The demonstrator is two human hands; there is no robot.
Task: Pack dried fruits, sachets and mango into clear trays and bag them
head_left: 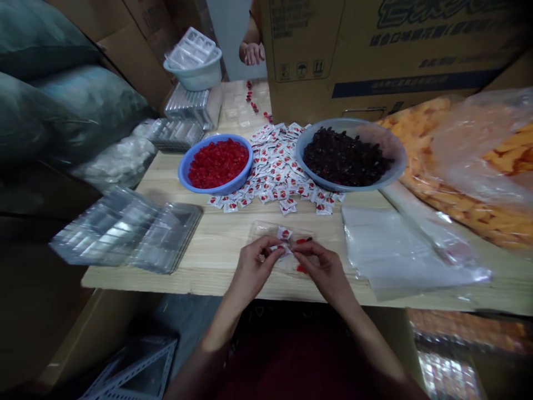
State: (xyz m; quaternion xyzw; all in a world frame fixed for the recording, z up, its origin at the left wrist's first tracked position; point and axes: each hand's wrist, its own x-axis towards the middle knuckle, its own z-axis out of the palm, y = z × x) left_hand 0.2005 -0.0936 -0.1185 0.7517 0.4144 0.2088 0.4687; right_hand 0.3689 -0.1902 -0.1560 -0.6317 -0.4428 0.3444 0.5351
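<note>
A clear plastic tray [261, 226] lies on the table in front of me. Small white sachets with red print rest in it, one sachet [284, 233] toward the back. Red and dark pieces [304, 240] sit in its right side. My left hand [255, 263] pinches another sachet [285, 251] over the tray. Close beside that sachet, my right hand [327, 270] has thumb and forefinger pressed together; what they hold, if anything, is hidden. Beyond the tray is a heap of sachets [277, 161], between a blue bowl [183, 176] of red pieces and a translucent bowl [395, 161] of dark pieces.
Stacked clear trays [166, 236] lie at left, with more trays [194, 105] behind. Plastic bags [383, 244] and a large bag of orange pieces [470, 155] are at right. A cardboard box [308, 94] stands at the back; another person's hand [252, 54] shows beside it.
</note>
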